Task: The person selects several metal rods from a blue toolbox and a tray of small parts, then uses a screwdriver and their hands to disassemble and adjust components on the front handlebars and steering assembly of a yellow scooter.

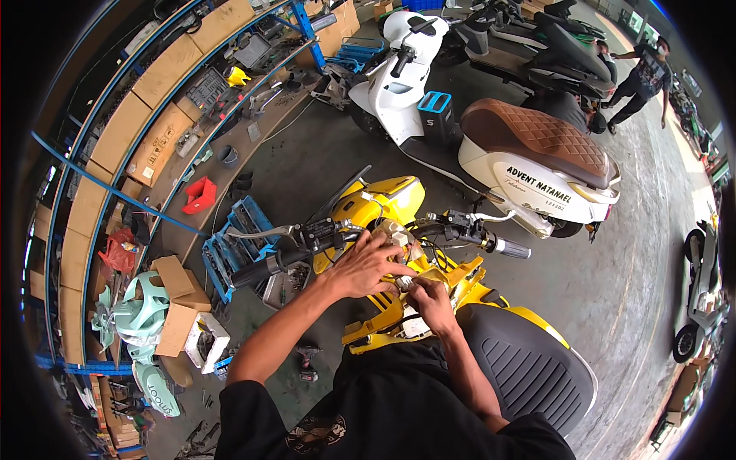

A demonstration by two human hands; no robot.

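Both my hands are together amid the exposed wiring behind the handlebar of a yellow scooter (381, 201). My left hand (368, 266) reaches over from the left, thumb and index finger closing at a small white wire connector (404, 284), other fingers spread toward the handlebar centre. My right hand (434, 305) is closed in a pinch at the connector's right side; its fingertips are partly hidden. Around them sits a yellow body panel (460, 280), its inside open. The left grip (257, 273) and right grip (512, 248) stick out on either side.
A dark ribbed seat (529, 366) lies at my right. A white scooter (529, 184) stands ahead. A blue toolbox (244, 241), cordless drill (308, 362) and mint-green panels (143, 307) are at left, beside a loaded shelf (153, 84). Another person (648, 75) stands far right.
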